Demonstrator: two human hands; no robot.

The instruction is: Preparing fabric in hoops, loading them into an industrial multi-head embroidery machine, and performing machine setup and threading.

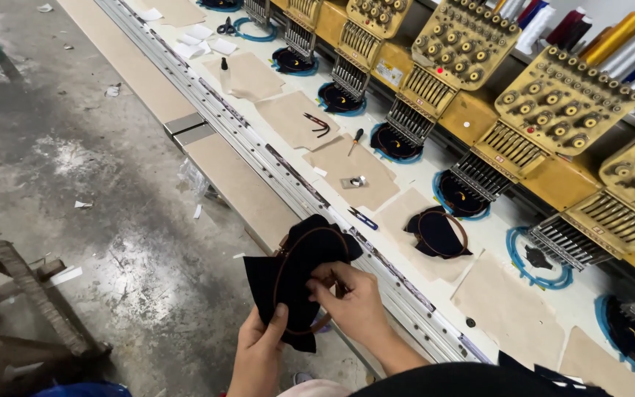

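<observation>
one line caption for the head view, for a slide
Both hands, left and right, hold hooped dark fabric beside embroidery machine.

White machine table with tan sheets

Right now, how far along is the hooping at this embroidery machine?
Done: dark fabric already sits in blue frames under several heads, such as one mid-row. In hand: the left hand holds a dark cloth in a brown hoop while the right hand works at its edge. Left: another hooped piece lies unmounted on the table.
</observation>
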